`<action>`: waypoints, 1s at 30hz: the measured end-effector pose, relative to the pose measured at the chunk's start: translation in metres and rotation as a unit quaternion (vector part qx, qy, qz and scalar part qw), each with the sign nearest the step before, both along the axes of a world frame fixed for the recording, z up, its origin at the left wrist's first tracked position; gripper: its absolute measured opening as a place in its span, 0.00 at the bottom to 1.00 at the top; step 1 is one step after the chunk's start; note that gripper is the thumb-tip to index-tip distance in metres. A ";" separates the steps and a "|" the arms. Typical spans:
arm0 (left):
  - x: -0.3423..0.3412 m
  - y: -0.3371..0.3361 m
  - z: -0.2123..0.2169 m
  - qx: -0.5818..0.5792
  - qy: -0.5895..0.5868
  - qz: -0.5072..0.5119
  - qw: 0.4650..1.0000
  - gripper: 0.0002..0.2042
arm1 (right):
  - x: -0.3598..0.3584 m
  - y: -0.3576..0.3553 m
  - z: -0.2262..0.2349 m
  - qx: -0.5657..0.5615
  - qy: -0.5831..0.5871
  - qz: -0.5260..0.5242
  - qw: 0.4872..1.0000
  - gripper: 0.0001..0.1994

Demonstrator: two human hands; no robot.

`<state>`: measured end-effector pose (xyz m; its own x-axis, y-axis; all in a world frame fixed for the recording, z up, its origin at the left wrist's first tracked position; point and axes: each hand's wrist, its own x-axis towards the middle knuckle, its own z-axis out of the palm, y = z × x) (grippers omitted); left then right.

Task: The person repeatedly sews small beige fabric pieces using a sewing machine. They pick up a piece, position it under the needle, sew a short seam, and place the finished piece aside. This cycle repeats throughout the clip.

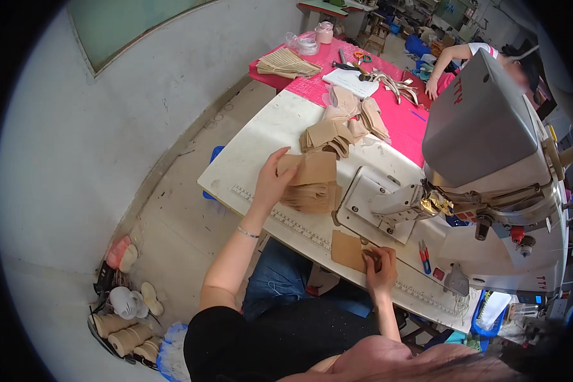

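Note:
On the white sewing table [261, 140], my left hand [275, 180] pinches the left edge of a flat tan piece [317, 169]. That piece lies over a stack of similar tan pieces [312, 197], whose layered edges fan out below it. Close to the table's front edge, my right hand [381, 272] has its fingers curled at the right side of another tan piece [346, 249]. A small dark patch shows between those fingers; I cannot make out what it is. Between and beyond my hands stands the sewing machine's arm and plate [382, 207].
Tan bundles [328, 135] and pale bundles [372, 118] lie farther back. Red-handled snippers [424, 258] rest right of my right hand. The machine's grey head [487, 121] rises at the right. Beyond is a pink-covered table [401, 137] with scissors [361, 57] and another person's hand [431, 88].

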<state>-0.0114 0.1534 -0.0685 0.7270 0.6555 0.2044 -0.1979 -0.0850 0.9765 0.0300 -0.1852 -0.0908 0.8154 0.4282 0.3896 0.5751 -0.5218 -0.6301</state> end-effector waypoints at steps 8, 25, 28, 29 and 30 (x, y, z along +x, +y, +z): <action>0.027 -0.033 0.056 0.462 -0.021 0.125 0.878 0.19 | 0.002 -0.003 -0.003 -0.020 -0.012 -0.001 1.000 0.11; 0.022 -0.055 0.044 0.593 -0.006 0.058 0.803 0.22 | 0.013 -0.010 0.015 -0.018 0.033 0.057 0.998 0.07; 0.010 -0.087 0.049 0.552 -0.053 -0.056 0.830 0.30 | 0.018 -0.008 0.047 -0.033 0.029 0.088 0.995 0.06; 0.009 -0.100 0.045 0.514 -0.061 -0.148 0.843 0.31 | 0.020 -0.008 0.055 -0.026 0.019 0.102 0.994 0.06; 0.008 -0.110 0.042 0.470 -0.067 -0.239 0.847 0.33 | 0.021 -0.008 0.064 -0.020 0.008 0.116 0.993 0.06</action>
<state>-0.0037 0.0439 -0.0262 0.7926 -0.2049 0.5743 -0.5321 -0.6923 0.4874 0.0514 -0.1930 -0.0272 0.6994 0.6197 0.3561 0.6722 -0.4012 -0.6222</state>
